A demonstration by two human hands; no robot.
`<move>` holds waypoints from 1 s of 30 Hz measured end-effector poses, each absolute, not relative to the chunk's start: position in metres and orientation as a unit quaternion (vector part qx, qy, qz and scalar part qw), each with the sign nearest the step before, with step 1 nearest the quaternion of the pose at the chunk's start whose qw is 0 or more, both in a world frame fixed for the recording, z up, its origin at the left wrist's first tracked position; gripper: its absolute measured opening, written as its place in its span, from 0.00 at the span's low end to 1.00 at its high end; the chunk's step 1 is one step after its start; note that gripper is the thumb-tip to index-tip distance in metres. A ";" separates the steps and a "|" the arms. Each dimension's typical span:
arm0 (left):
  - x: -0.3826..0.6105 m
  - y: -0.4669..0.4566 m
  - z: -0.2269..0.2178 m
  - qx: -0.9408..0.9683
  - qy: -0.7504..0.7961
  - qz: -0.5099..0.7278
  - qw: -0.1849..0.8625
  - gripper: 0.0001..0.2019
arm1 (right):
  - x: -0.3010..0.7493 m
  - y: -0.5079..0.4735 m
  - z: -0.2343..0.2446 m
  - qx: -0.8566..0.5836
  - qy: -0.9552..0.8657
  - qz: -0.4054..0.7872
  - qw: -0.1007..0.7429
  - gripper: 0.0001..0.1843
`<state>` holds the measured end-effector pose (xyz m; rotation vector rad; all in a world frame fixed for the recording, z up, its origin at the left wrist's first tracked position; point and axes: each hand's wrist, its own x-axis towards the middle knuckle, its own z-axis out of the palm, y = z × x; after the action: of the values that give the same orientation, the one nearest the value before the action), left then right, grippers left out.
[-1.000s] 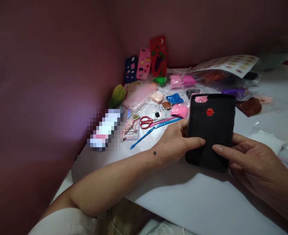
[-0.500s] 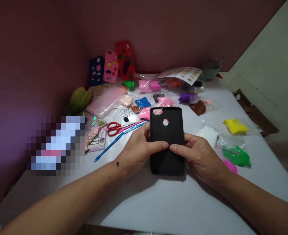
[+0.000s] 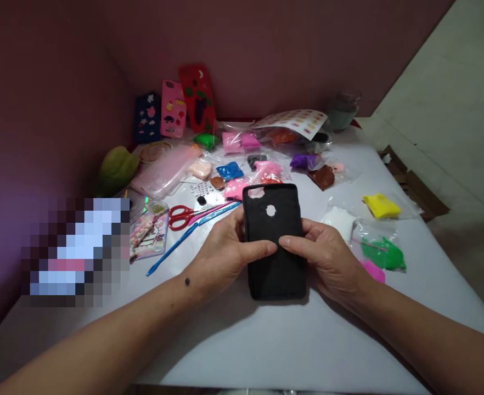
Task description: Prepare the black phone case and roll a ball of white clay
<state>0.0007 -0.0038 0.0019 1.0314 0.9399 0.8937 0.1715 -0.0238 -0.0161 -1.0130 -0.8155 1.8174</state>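
A black phone case (image 3: 274, 274) is held upright between both hands, low over the white table (image 3: 209, 351). It has a camera cutout at the top left and a round hole below that. My left hand (image 3: 229, 249) grips its left edge, with the thumb lying across the black back. From the other side my right hand (image 3: 328, 252) holds the right edge, its thumb also on the back. The two thumb tips almost meet near the middle. The other fingers are mostly hidden behind the case.
Red scissors (image 3: 180, 217) and a blue modelling tool (image 3: 172, 249) lie left of the case. Bags of coloured clay, such as a yellow bag (image 3: 381, 206) and a green bag (image 3: 384, 253), are spread behind and to the right. Decorated cases, including a red case (image 3: 198, 99), lean against the wall.
The view has shifted slightly, so most things appear a little further left. Both hands keep their hold on the phone case, which tilts slightly more to the left at its top.
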 end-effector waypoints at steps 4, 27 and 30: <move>0.001 -0.004 0.002 0.463 0.410 0.393 0.681 0.22 | 0.171 -0.023 -0.017 -0.408 -0.318 0.724 0.456 0.16; -0.001 -0.007 0.000 0.461 0.441 0.357 0.682 0.23 | 0.172 -0.022 -0.016 -0.417 -0.334 0.717 0.448 0.16; 0.000 -0.010 0.002 0.475 0.438 0.349 0.679 0.22 | 0.172 -0.022 -0.015 -0.422 -0.327 0.714 0.453 0.13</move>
<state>-0.0005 -0.0101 0.0017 1.0677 0.9827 0.7831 0.1719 -0.0216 -0.0151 -1.0427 -0.8079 1.7628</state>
